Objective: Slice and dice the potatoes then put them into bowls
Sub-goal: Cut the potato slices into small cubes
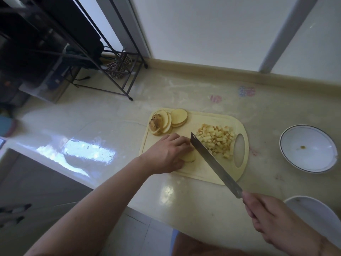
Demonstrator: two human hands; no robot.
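Note:
A cream cutting board [199, 170] lies on the counter. At its far left corner sit several round potato slices [168, 120], one end piece showing brown skin. A heap of diced potato [216, 140] covers the board's right side beside the handle hole. My left hand [167, 154] holds down a few stacked slices [190, 157] near the board's middle, fingers curled over them. My right hand [273, 220] grips the handle of a long knife [212, 161], whose blade runs diagonally right beside the held slices, tip pointing away.
A white bowl with a dark rim [308, 148] stands to the right of the board with a small speck inside. Another white bowl [313, 211] shows at the lower right edge. A black metal rack [103, 58] stands at the back left. The counter's front edge runs diagonally below my left arm.

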